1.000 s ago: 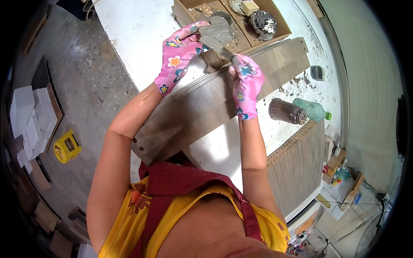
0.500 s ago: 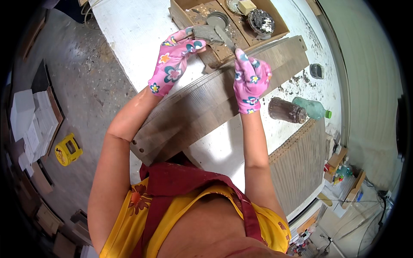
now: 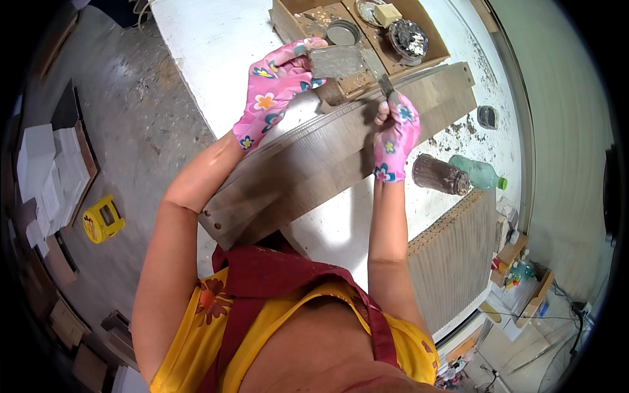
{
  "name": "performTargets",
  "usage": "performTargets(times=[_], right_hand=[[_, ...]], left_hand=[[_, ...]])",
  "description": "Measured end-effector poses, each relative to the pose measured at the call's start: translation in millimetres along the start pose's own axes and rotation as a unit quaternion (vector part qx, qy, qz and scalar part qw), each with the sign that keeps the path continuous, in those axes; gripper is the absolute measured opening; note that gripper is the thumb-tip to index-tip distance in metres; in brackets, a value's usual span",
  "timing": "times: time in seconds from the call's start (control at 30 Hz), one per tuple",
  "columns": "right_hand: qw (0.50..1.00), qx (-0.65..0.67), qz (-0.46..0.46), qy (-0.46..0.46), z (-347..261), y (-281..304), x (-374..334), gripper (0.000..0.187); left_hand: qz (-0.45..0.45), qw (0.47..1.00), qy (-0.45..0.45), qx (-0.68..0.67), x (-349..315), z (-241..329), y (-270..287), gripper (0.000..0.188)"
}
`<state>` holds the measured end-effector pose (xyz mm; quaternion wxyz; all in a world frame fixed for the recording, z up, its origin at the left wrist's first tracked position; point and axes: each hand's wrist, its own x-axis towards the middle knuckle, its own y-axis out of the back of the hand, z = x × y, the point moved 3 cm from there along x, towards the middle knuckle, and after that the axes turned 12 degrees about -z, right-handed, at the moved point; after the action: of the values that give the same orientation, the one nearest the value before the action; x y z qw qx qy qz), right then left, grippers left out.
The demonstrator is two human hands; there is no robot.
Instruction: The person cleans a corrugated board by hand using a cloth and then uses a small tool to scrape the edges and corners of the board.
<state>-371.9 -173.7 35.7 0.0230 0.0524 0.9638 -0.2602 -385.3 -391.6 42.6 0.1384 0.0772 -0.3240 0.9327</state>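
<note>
Tabletop: white (image 3: pixel 196 59), spread out beneath both hands and strewn with dark crumbs right of the right hand.
Striped stack: ribbed grey-brown pieces (image 3: pixel 452 262), nearer the person than the right hand and off to its right.
Long boards: brown wood-look lengths (image 3: pixel 295 173), lying slantwise below both hands.
Box: shallow and brown (image 3: pixel 288 26), just beyond the hands, divided down the middle.
Left hand: pink flowered glove (image 3: pixel 272 95), fingers and thumb pinching the near-left edge of the plate.
Right hand: matching glove (image 3: pixel 398 134), fingers closed around the blade's grip, which they hide.
Bottle and brown cup: green bottle (image 3: pixel 477 171) and cup (image 3: pixel 439 173), both on their sides, right of the right hand.
Plate: flat, grey, smeared (image 3: pixel 335 62), between the hands, over the box.
Blade: narrow (image 3: pixel 385 84), apart from the plate, pointing away from the right hand.
Progress: midway, I'd judge; the plate carries its smear, yet I make out no fresh patch on the boards and can't tell how much remains.
</note>
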Motion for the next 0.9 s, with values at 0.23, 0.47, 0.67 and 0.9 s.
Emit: performTargets(times=[0.23, 0.47, 0.67, 0.9], right_hand=[[0.998, -0.024, -0.056, 0.011, 21, -38, -23, 0.016], [0.998, -0.003, -0.013, 0.053, 3, -26, -24, 0.016], [0.999, -0.038, 0.020, 0.000, 11, -20, -15, 0.015], [0.999, 0.035, -0.004, 0.022, 4, -24, -21, 0.012]], left_hand=[[0.012, 0.994, -0.013, 0.111, -7, -3, 0, 0.050], [0.017, 0.985, 0.002, 0.169, -10, 2, -3, 0.048], [0.004, 0.989, -0.022, 0.146, -13, 5, -5, 0.049], [0.019, 0.999, 0.037, -0.014, -7, 0, -1, 0.051]])
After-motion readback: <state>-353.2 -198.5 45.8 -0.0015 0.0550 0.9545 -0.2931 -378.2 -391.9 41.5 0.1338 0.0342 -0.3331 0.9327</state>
